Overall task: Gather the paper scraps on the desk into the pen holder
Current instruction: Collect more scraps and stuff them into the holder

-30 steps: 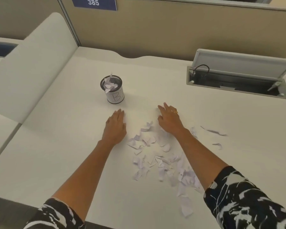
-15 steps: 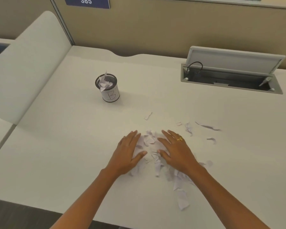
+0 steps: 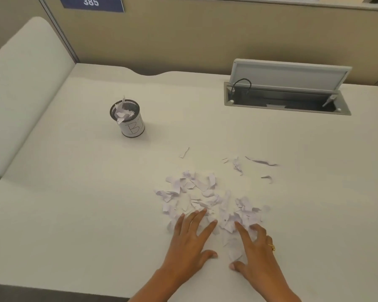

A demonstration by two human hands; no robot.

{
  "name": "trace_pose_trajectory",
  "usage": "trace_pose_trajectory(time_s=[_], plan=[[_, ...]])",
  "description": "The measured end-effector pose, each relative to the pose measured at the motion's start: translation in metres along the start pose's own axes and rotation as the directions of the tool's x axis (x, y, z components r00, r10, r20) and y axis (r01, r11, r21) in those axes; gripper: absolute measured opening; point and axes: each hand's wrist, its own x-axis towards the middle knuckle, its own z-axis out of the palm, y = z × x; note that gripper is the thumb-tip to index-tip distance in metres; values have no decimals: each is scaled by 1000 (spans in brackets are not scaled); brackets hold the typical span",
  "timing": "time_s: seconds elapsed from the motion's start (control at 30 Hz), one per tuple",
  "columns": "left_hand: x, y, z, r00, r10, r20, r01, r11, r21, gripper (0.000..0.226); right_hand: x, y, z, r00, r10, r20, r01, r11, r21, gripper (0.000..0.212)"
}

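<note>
A loose pile of white paper scraps [image 3: 202, 192] lies on the white desk [image 3: 74, 203], in the middle toward the front. My left hand [image 3: 189, 243] and my right hand [image 3: 254, 251] rest flat on the desk at the pile's near edge, fingers spread, thumbs toward each other, with a few scraps between and under them. Neither hand holds anything. The pen holder [image 3: 128, 118], a black mesh cup with a white label, stands far back on the left with scraps sticking out of its top. A few stray scraps [image 3: 261, 162] lie off to the right.
An open cable hatch [image 3: 286, 99] with its lid raised sits in the desk at the back right. A white divider panel [image 3: 20, 94] borders the left side. A beige partition [image 3: 205, 35] runs along the back. The desk's front edge is just below my wrists.
Both hands have slid back toward me across the desk, dragging scraps with them into a tighter pile. The pen holder has not moved.
</note>
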Motion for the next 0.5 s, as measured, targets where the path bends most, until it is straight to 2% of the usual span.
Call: trace_pose_trajectory(time_s=[0.1,0.23,0.33,0.5], plan=[[15,-6,1,998,57,-19,-57,998,17,66,22,-9,-4,998,-24,-64,31,994,106,94],[46,-15,-7,993,88,-78,-86,996,29,52,59,-30,-20,992,-67,-105,88,974,209,94],[70,-22,-16,993,63,-99,-61,998,24,46,86,-45,-33,985,-77,-155,109,972,210,89],[90,-33,-27,997,9,-71,-8,1000,11,52,107,-55,-46,975,-59,-215,103,975,196,79]])
